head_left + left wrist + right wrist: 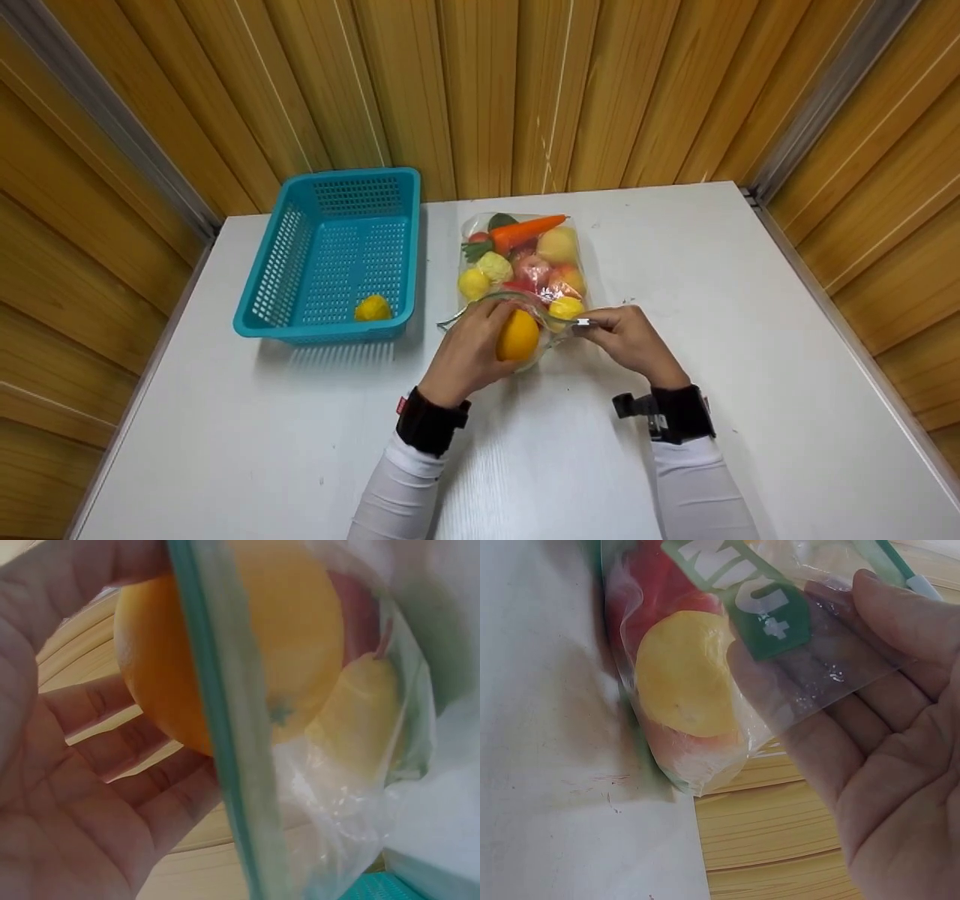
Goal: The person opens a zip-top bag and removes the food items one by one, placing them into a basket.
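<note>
My left hand point(469, 349) grips an orange point(519, 336) at the mouth of a clear zip bag point(300, 802). In the left wrist view part of the orange lies behind the green-edged opening, beside a yellow pear point(361, 716). Thumb and fingers of my right hand point(634, 341) pinch the bag's right edge near its white slider point(582, 322). Through the plastic show a carrot point(529, 231), a lemon-yellow fruit point(473, 284), a reddish fruit point(532, 270) and several others. Green printed lettering point(769, 615) crosses the bag in the right wrist view.
A turquoise plastic basket point(255, 332) stands to the left on the white table point(750, 315), with one yellow fruit point(373, 308) in its front right corner. Wood-patterned walls point(480, 97) enclose the table at the back and sides.
</note>
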`<state>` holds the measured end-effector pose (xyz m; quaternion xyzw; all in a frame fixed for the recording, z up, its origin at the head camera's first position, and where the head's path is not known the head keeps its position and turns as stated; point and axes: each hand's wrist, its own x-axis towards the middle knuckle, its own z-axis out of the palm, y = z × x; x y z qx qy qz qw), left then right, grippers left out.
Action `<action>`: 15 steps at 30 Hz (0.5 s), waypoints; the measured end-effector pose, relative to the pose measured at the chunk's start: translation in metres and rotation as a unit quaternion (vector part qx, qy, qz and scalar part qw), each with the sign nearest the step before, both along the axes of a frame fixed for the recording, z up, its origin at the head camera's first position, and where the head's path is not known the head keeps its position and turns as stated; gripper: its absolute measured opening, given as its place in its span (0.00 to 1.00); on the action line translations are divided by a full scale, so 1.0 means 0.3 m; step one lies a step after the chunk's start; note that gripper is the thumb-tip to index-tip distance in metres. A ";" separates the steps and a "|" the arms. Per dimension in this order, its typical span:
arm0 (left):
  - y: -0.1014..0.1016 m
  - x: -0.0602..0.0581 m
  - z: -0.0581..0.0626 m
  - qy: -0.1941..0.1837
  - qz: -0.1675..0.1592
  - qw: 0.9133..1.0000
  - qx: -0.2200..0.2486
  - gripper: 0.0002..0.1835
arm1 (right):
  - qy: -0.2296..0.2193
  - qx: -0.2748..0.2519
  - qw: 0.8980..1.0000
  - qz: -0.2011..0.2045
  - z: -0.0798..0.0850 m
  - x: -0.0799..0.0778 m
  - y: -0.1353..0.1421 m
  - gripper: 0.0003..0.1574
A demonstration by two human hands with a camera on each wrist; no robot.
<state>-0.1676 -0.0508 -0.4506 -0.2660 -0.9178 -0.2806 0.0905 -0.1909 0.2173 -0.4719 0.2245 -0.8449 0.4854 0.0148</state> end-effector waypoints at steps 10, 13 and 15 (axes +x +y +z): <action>-0.048 0.007 0.047 -0.010 0.000 0.999 0.043 0.39 | -0.016 -0.002 1.000 -0.004 -0.004 -0.004 0.002 0.10; -0.065 0.002 0.053 -0.001 0.006 0.998 0.062 0.38 | -0.021 -0.006 1.000 -0.009 -0.005 -0.004 0.002 0.10; -0.078 -0.001 0.057 0.000 0.015 0.997 0.077 0.38 | -0.016 -0.004 1.000 -0.010 -0.007 -0.004 0.002 0.09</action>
